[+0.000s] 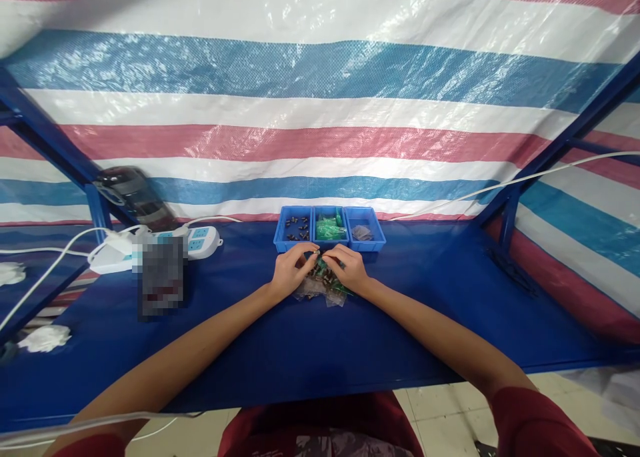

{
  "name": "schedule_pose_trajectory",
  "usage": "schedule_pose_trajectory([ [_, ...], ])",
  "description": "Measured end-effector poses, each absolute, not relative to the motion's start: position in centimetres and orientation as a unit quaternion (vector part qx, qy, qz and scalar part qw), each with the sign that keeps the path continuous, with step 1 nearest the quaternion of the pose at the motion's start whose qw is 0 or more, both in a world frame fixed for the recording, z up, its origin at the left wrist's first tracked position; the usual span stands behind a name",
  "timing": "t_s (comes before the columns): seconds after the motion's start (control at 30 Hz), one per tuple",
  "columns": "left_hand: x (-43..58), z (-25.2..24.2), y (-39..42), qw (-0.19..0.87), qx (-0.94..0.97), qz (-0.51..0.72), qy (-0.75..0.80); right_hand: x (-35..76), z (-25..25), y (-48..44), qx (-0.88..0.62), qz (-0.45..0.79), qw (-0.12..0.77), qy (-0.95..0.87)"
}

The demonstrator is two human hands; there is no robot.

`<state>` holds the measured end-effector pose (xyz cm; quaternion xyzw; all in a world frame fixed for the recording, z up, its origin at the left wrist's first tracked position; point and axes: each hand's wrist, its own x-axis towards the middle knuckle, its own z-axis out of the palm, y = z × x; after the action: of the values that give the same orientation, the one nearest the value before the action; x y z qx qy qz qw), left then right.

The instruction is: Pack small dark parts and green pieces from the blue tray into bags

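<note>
My left hand [291, 271] and my right hand [351, 269] meet just in front of three small blue bins. Fingers and thumb are pinched together on both, around something too small to make out. Below them lies a pile of small metal parts, green pieces and clear plastic bags [336, 298]. The left bin [283, 246] contains several dark, brassy metal fittings [303, 227]. Thin green pieces [330, 229] fill the middle bin. A few translucent pieces or small bags [361, 233] lie in the right bin [371, 246].
On the left of the blue table [280, 357] are a white power strip [204, 242] with plugged cables, a blurred-out dark object [161, 280] and a dark bottle [137, 193]. Crumpled white tissue [46, 337] lies at far left. A striped tarpaulin [320, 137] hangs behind, between blue frame posts.
</note>
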<state>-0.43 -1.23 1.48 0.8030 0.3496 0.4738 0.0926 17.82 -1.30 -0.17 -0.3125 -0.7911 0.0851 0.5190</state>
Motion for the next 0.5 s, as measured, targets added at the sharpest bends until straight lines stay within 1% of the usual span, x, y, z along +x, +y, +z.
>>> schedule_pose_trajectory([
  [0.17, -0.5, 1.6, -1.2, 0.106, 0.787, 0.477, 0.377, 17.8, -0.1, -1.4, -0.303, 0.087, 0.524, -0.791],
  [0.37, -0.6, 1.9, -0.9, 0.162, 0.719, 0.497, 0.458, 17.8, -0.1, -1.4, -0.305, 0.094, 0.525, -0.789],
  [0.5, -0.7, 2.6, -0.7, 0.175, 0.704, 0.510, 0.462, 17.8, -0.1, -1.4, -0.305, 0.092, 0.525, -0.789],
])
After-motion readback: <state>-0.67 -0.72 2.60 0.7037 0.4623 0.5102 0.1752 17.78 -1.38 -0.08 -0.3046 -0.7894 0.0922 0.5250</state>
